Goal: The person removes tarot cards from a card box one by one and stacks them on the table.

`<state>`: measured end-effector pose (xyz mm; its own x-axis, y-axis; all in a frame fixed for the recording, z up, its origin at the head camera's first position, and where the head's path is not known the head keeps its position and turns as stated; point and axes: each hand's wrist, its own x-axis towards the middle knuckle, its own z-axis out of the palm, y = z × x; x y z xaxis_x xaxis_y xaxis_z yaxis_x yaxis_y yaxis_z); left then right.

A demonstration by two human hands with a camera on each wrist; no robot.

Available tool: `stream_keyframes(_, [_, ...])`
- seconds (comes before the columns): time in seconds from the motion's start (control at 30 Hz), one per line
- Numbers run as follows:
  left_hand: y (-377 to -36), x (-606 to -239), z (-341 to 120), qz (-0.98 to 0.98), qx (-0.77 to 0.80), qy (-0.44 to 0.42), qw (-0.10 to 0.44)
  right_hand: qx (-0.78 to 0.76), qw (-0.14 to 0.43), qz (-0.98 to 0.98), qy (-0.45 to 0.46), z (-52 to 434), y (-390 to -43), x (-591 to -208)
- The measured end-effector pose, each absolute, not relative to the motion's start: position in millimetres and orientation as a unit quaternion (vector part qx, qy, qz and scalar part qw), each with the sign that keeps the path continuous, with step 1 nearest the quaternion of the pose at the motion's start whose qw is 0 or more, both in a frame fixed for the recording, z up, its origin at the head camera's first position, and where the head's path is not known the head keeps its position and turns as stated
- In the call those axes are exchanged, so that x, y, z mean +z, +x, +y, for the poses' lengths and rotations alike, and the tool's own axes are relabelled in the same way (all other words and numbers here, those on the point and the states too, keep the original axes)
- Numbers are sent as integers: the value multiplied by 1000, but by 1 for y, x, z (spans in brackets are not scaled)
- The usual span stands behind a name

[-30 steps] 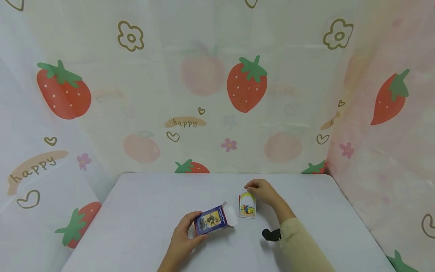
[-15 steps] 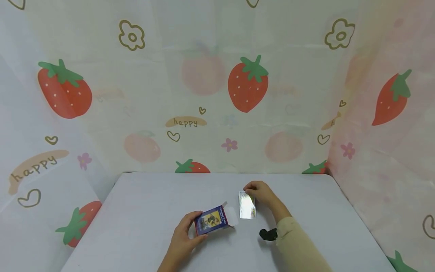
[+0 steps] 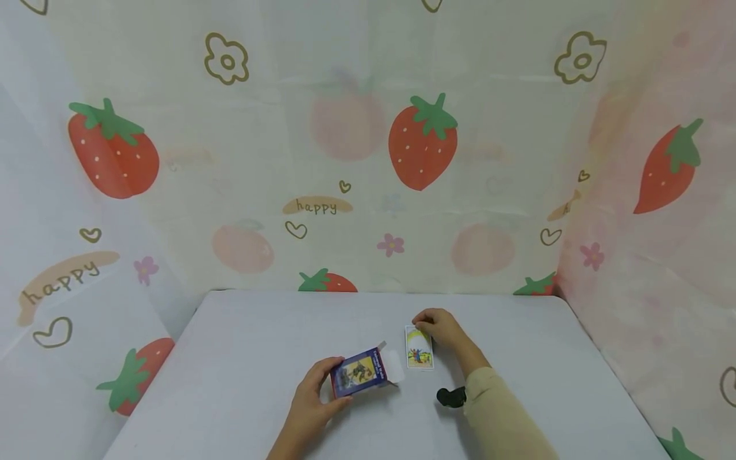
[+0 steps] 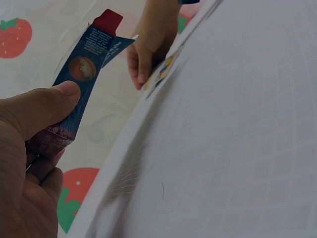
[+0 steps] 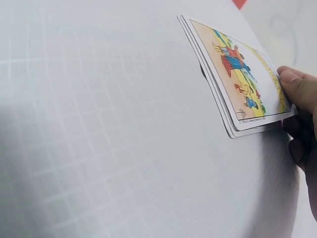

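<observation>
The card box [image 3: 359,372] was dark blue with a yellow picture panel, a red end [image 4: 107,21] and a white open flap [image 3: 394,366]. Just right of the box, the top card [image 3: 419,349] carried a white border around a yellow, blue and red illustration. Beneath the box, the table [image 3: 241,370] was plain pale grey. Behind the box, the cream backdrop [image 3: 368,140] showed red strawberries with green leaves.

Both hands [image 3: 310,399] seemingly curled, gripping.
</observation>
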<state>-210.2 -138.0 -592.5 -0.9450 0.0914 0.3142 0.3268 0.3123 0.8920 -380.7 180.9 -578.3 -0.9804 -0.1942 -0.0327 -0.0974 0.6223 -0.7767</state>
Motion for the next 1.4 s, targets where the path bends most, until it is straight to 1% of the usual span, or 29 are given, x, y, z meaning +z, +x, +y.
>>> stream_keyframes(0.43, [-210,-592,-138,-803,-568,-143,108,-397,52,911,-104,179,-381,-577])
stream_keyframes(0.8, [-210,-595,-137,-803,-568,-144,109,-391,53,914,-94,181,-380,-576])
stream_keyframes(1.03, [-212,-593,-138,-802,-567,-148,115,-402,17,911,-87,182,-376,-567])
stream_keyframes(1.4, [-210,-592,-139,-801,-577,-128,102,-409,-30,909,-80,177,-349,-560])
